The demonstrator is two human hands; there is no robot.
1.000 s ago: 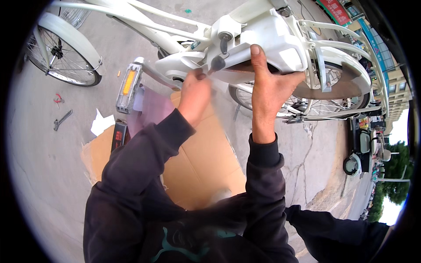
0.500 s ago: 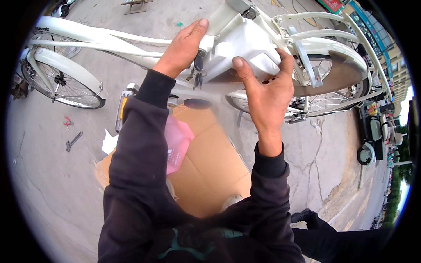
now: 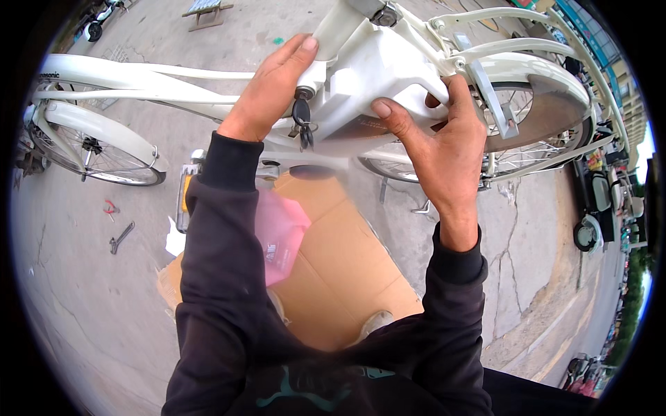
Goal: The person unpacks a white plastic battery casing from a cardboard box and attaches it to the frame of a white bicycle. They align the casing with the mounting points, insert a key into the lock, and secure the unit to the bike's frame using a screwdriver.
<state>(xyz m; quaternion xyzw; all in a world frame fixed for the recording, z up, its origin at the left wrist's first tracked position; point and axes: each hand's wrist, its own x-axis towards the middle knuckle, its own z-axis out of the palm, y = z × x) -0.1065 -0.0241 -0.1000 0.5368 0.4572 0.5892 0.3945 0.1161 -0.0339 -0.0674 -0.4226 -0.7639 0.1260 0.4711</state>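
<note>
A white bicycle stands across the upper part of the view. In its frame sits a bulky white battery case, tilted, with a loop handle on its right end. My right hand is closed round that handle, thumb on the near side and fingers behind. My left hand grips the white frame beside the lock, thumb lying along the tube; its other fingers are mostly hidden. Just under it, black keys hang from the lock.
Cardboard lies on the concrete before me, with a pink plastic bag on it. A yellow-and-silver pedal is below the frame. Left on the ground are red-handled pliers and an adjustable wrench. The rear wheel stands at right.
My right hand has shifted right and slightly down, its fingers now round the battery handle. The left hand has moved slightly left. The view has shifted a little.
</note>
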